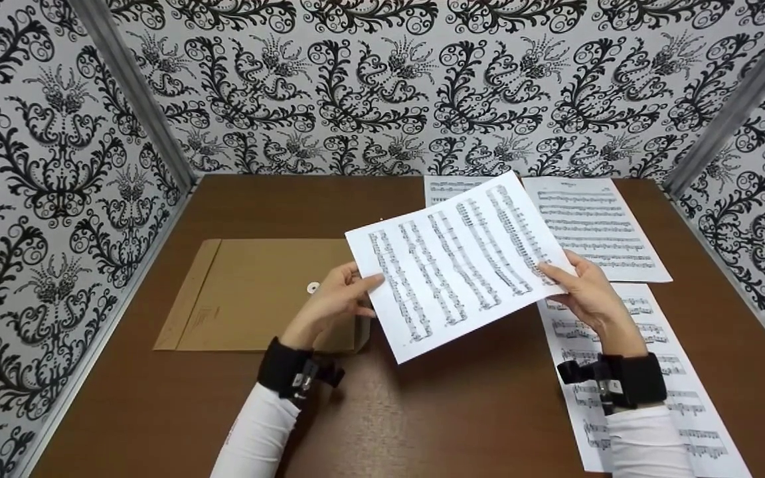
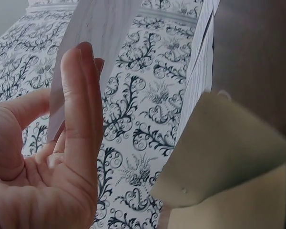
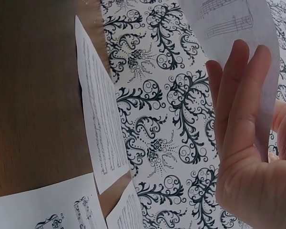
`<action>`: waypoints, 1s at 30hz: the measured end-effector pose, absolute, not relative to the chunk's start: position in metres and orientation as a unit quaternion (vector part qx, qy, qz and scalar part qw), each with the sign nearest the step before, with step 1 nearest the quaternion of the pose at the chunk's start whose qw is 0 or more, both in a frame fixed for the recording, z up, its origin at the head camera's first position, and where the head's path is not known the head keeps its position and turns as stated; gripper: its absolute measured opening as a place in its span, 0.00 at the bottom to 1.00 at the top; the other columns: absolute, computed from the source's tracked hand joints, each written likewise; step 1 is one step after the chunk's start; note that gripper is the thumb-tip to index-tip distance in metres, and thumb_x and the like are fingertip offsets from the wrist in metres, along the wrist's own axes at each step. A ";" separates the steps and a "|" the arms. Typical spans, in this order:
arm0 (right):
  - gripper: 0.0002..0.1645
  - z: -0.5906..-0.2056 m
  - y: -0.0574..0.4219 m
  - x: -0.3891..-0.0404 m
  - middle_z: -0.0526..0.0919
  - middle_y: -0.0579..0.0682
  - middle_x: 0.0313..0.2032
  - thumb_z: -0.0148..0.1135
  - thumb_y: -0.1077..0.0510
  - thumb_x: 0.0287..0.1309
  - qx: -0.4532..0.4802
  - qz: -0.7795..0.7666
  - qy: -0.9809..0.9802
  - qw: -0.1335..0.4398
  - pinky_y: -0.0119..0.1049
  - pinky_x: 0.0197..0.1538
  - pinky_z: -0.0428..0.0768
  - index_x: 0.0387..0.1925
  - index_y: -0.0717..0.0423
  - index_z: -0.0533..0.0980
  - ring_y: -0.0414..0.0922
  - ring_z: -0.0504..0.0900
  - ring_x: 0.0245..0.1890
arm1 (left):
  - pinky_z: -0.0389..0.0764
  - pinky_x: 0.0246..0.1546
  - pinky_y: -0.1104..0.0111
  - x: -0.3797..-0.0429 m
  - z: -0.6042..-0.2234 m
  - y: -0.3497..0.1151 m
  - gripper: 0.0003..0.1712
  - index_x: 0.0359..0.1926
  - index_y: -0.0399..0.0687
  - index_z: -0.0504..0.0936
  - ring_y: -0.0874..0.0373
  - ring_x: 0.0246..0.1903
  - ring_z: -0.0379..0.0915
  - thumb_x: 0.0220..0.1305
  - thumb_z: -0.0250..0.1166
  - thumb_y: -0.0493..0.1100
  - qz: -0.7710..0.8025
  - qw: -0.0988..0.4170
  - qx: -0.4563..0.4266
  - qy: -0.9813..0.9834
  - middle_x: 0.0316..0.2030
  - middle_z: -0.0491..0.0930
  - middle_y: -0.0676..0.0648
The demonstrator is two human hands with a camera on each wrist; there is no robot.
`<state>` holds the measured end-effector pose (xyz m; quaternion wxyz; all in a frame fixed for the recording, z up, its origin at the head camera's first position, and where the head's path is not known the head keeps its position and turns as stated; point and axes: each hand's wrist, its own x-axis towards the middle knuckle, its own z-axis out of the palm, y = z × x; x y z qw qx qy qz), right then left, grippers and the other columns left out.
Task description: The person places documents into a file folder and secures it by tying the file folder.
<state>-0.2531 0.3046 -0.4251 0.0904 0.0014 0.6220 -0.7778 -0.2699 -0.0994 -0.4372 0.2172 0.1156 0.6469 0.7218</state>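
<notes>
A sheet of music (image 1: 452,265) is held up over the table, tilted and turned sideways. My left hand (image 1: 339,299) pinches its left edge, thumb on the front and fingers behind. On the opposite edge my right hand (image 1: 588,292) pinches it the same way. In the left wrist view the left hand (image 2: 71,138) has the paper between thumb and fingers. The right wrist view shows the right hand (image 3: 243,114) with its fingers laid along the back of the sheet. A brown envelope (image 1: 269,285) with a white button lies flat under the left hand.
Beneath the right forearm lies a music sheet (image 1: 648,345) on the brown table (image 1: 435,418). Behind it is another sheet (image 1: 588,222), and a further one (image 1: 452,186) is partly covered by the held paper. Patterned walls (image 1: 382,86) enclose the table at the back and sides.
</notes>
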 end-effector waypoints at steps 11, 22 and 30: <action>0.22 -0.426 0.302 -0.254 0.89 0.42 0.41 0.58 0.63 0.72 0.002 -0.761 0.643 0.089 0.32 0.43 0.89 0.63 0.58 0.66 0.39 0.90 0.39 | 0.89 0.35 0.67 -0.269 -0.442 -0.090 0.23 0.64 0.37 0.75 0.57 0.38 0.90 0.72 0.62 0.41 0.710 0.211 0.128 0.659 0.45 0.90 0.46; 0.23 -0.425 0.298 -0.254 0.90 0.41 0.41 0.58 0.63 0.72 -0.007 -0.753 0.650 0.101 0.35 0.45 0.89 0.64 0.59 0.65 0.39 0.90 0.40 | 0.90 0.38 0.64 -0.267 -0.442 -0.089 0.23 0.64 0.37 0.75 0.54 0.39 0.90 0.72 0.63 0.39 0.718 0.183 0.132 0.658 0.48 0.89 0.42; 0.20 -0.425 0.297 -0.253 0.91 0.42 0.41 0.58 0.64 0.71 -0.027 -0.738 0.664 0.119 0.36 0.42 0.89 0.61 0.53 0.67 0.40 0.91 0.38 | 0.90 0.38 0.64 -0.270 -0.443 -0.094 0.26 0.67 0.33 0.70 0.56 0.38 0.90 0.71 0.62 0.35 0.733 0.163 0.143 0.645 0.49 0.88 0.41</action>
